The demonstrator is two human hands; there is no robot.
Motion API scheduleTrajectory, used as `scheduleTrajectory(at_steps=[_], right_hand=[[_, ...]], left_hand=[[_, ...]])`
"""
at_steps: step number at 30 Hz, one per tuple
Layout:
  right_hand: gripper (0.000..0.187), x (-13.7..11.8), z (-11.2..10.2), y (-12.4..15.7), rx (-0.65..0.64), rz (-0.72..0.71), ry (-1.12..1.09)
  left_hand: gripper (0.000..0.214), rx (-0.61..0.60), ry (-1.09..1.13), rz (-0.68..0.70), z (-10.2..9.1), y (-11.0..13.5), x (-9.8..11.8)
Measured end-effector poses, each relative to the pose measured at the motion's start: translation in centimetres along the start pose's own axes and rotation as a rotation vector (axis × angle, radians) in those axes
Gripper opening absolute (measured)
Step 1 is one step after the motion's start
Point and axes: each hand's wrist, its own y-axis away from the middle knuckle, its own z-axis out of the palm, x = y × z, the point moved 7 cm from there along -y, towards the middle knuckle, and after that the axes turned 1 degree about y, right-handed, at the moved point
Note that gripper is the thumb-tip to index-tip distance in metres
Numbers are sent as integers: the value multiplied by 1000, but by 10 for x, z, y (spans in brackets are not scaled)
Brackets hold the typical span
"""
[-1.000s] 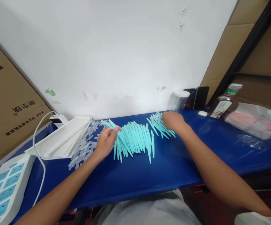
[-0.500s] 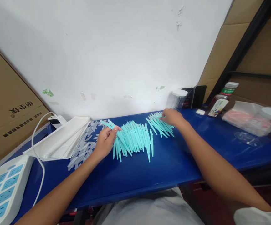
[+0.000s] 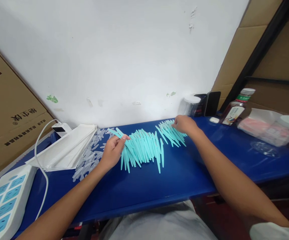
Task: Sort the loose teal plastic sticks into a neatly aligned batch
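Note:
My left hand (image 3: 114, 148) is closed around a couple of slim turquoise plastic sticks (image 3: 114, 132), whose tips point up and to the left. Just right of it lies a wide row of similar turquoise sticks (image 3: 143, 146), side by side on the blue table. A smaller pile of these sticks (image 3: 171, 133) sits farther back on the right. Over that pile's right end is my right hand (image 3: 184, 125), its fingertips pinched together at the upper ends of the sticks; the grip itself is partly hidden.
Many small translucent plastic pieces (image 3: 89, 160) are scattered left of the row. White bags (image 3: 61, 153), a power strip (image 3: 6, 200) and its cable (image 3: 44, 176) lie farther left. At the right stand a lidded jar (image 3: 191, 106), phones (image 3: 212, 103), a bottle (image 3: 237, 108) and a pink-filled pack (image 3: 264, 126).
My right hand has shifted very slightly at the smaller pile. My left hand and its sticks look the same; the whole view has moved a little.

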Motion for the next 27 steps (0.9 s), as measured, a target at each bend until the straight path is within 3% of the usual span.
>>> scheduleTrajectory(at_steps=[13, 20, 27], right_hand=[[35, 13, -5, -1, -5, 99, 10], [26, -3, 0, 1, -91, -36, -27], [32, -14, 5, 8, -180, -80, 4]], left_hand=[[41, -32, 48, -32, 3, 0, -2], [43, -55, 72, -51, 5, 0, -1], [44, -43, 49, -56, 4, 0, -1]])
